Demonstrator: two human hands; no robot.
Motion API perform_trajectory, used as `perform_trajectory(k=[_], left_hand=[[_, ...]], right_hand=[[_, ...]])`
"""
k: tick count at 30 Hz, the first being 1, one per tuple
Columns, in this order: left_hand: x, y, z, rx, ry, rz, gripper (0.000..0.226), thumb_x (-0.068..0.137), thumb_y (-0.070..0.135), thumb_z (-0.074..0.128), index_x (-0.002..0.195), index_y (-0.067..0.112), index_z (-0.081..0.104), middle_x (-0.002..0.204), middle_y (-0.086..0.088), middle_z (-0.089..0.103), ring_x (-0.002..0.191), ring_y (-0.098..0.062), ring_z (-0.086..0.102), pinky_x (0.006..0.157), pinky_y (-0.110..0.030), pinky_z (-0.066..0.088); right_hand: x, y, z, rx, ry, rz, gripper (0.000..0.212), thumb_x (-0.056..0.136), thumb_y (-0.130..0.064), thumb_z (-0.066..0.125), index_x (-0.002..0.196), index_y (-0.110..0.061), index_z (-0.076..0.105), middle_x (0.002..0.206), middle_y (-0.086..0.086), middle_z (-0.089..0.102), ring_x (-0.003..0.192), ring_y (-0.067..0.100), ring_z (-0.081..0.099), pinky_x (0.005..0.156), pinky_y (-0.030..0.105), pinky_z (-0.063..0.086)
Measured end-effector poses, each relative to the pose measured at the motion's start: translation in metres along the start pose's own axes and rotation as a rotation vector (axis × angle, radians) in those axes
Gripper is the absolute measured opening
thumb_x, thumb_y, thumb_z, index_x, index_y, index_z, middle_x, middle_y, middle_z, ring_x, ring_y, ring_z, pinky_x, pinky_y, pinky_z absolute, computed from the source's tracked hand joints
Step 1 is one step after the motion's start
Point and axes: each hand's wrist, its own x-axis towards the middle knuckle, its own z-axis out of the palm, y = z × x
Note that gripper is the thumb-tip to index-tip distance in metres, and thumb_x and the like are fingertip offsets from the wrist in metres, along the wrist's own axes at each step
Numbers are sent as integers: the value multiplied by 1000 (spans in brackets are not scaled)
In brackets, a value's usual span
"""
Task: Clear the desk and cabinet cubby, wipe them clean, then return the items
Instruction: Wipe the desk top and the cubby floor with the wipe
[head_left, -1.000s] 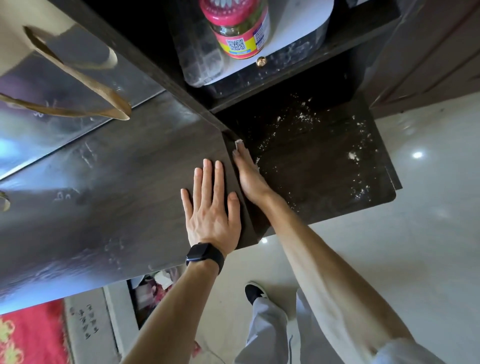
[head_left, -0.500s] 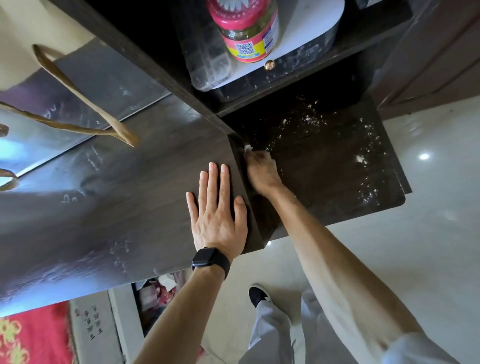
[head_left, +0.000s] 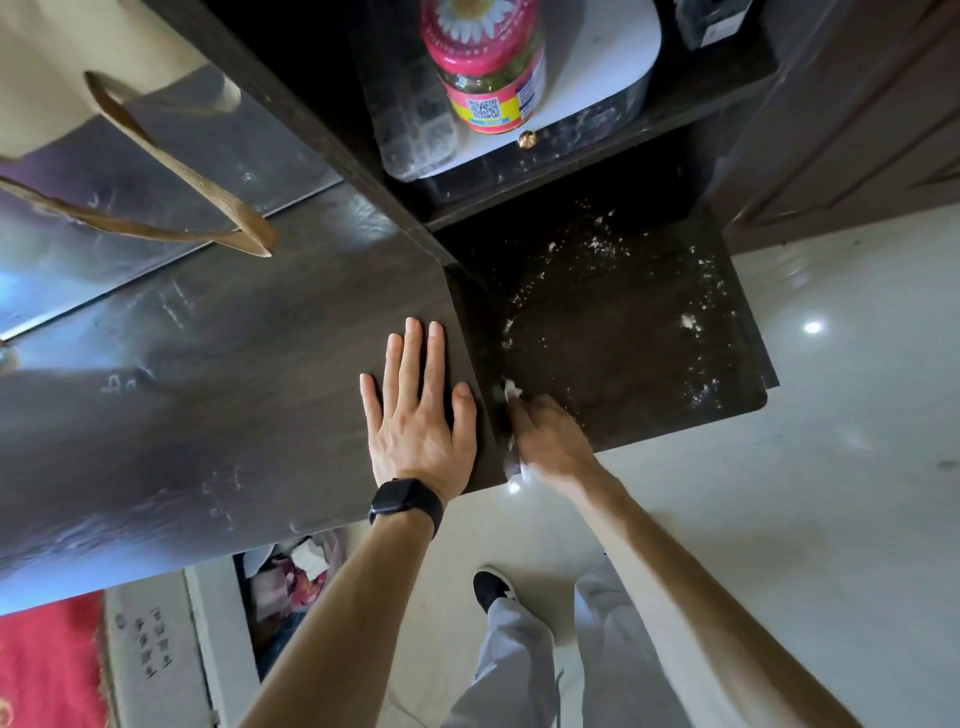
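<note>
Wiping step, in the cubby (head_left: 613, 374). Left hand (head_left: 415, 421) flat on desk (head_left: 249, 343), fingers straight, holding nothing. Right hand (head_left: 545, 441) just beside it, blurred, curled over white wipe (head_left: 511, 391) poking out past fingertips. Crumbs (head_left: 688, 321) ahead and rightward. Next: sweep through them toward front edge; likely needs more than 1 pass.

Left hand (head_left: 421, 421): palm down, flat on the desk (head_left: 260, 364); fingers straight, pointing far.
Left arm: bare forearm, reaching in from the near edge.
Right hand (head_left: 545, 441): just right of the left hand, blurred; fingers curled over a white tissue (head_left: 511, 388).
Right arm: bare, stretched in from near right.
</note>
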Motion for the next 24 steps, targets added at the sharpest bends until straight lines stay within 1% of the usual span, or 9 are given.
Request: perform_trajectory(k=[2,4,7,10,15,17,19,21,24], left_hand=[[0,0,1,2,7,4,63,98,45,22,158,32,5,166,11,-2,152,-10,-8,124,-48,0],[0,1,2,5,13,9,63,98,44,22,158,32,6,166,10,-2,152,-10,-7,124,-48,-1],[0,1,2,-2,21,4,63,98,44,23,158,31,8,166,10,0,152,-11,-6,124,-48,0],[-1,2,3,-5,36,3,63,98,43,25,158,31,9,166,10,1,152,-10,-5,124,-48,2],[1,1,3,-6,33,9,64,98,43,24,158,31,8,166,10,0,152,-10,-6,124,-48,0],[-1,0,3,-3,30,9,64,98,43,24,158,31,8,166,9,0,152,-10,-6,123,-48,1],[-2,1,3,-2,32,13,63,98,43,24,158,31,8,166,9,0,152,-10,-6,123,-49,2],[-1,1,2,-1,30,17,63,98,44,24,158,32,7,166,10,-1,152,-10,-7,124,-48,1],[0,1,2,-10,34,13,63,98,43,25,158,31,8,166,10,1,152,-10,-6,124,-48,1]], right_hand=[[-26,10,22,124,-50,-1,55,42,2,88,96,2,73,99,29,71,61,37,63,54,34,57],[-37,7,22,221,-73,-6,54,68,-10,78,120,2,67,117,28,67,77,38,65,69,34,55],[-21,5,11,467,102,174,52,98,-29,35,147,-21,47,117,21,58,106,37,58,90,32,43],[18,0,-17,577,73,245,54,98,-14,38,150,-29,42,124,21,55,115,38,56,96,35,44],[57,-7,-53,835,-24,453,38,103,-27,40,124,-9,66,123,16,66,106,32,64,91,44,56],[32,-8,-41,767,-49,416,37,104,-22,39,131,-9,61,131,16,62,105,30,65,96,45,54],[-3,-6,-22,735,-78,431,41,103,-13,38,141,-12,52,141,16,55,124,34,57,104,42,46],[-30,-3,-5,834,-90,491,41,103,-13,41,143,-13,50,143,14,54,127,30,54,101,37,46],[-25,-2,-3,948,-92,527,41,102,-14,43,143,-12,51,116,4,59,85,11,55,70,23,45]])
